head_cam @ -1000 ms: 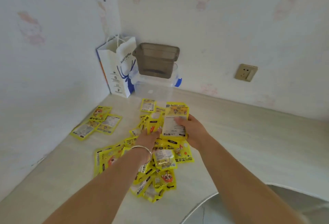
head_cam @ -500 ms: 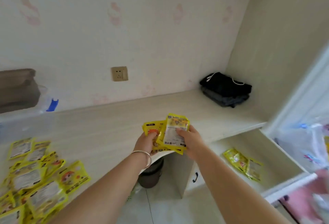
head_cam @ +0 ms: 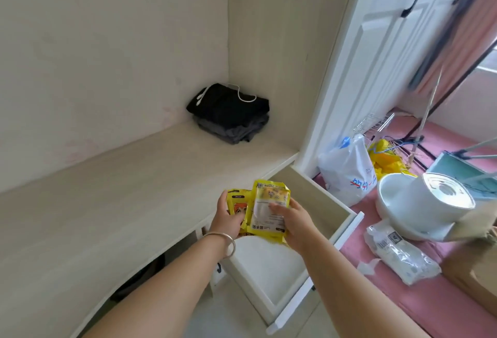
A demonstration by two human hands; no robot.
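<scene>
Yellow plastic snack packets (head_cam: 258, 211), two plainly countable, are fanned above the one open white drawer (head_cam: 269, 267). The left hand (head_cam: 227, 219) curls round the cartoon-faced packet (head_cam: 238, 207), and the right hand (head_cam: 294, 220) pinches the label-side packet (head_cam: 270, 210). One folded pile of dark clothes (head_cam: 231, 113) lies beyond the drawer. One white plastic bag (head_cam: 347, 173) stands to its right.

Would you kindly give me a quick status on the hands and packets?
Left hand grips yellow packets. Right hand pinches the front packet. Both over the open drawer, nothing between.
</scene>
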